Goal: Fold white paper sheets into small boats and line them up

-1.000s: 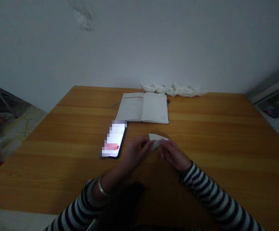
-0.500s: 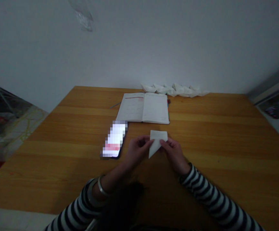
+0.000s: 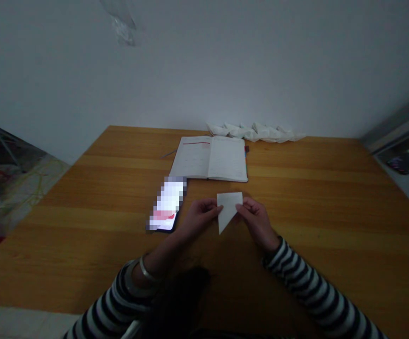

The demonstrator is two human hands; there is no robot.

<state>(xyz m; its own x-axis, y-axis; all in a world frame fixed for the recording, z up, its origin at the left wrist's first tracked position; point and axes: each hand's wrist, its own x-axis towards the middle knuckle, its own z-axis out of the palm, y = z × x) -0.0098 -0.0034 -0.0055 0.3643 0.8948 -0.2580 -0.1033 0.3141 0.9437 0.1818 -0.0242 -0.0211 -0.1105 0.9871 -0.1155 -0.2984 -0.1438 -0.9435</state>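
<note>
A small white folded paper [image 3: 227,209], triangular with its point toward me, is held just above the wooden table [image 3: 331,207]. My left hand [image 3: 197,219] pinches its left edge and my right hand [image 3: 255,219] pinches its right edge. Both hands are closed on the paper. Both arms wear black-and-white striped sleeves, and a silver bangle sits on my left wrist.
A lit phone [image 3: 167,205] lies just left of my left hand. An open notebook [image 3: 211,164] lies beyond the paper. A row of several white folded paper pieces [image 3: 255,132] lines the table's far edge against the wall.
The paper was turned up from lying low between my hands to face me as a downward-pointing triangle. Both hands stayed on it and shifted slightly.
</note>
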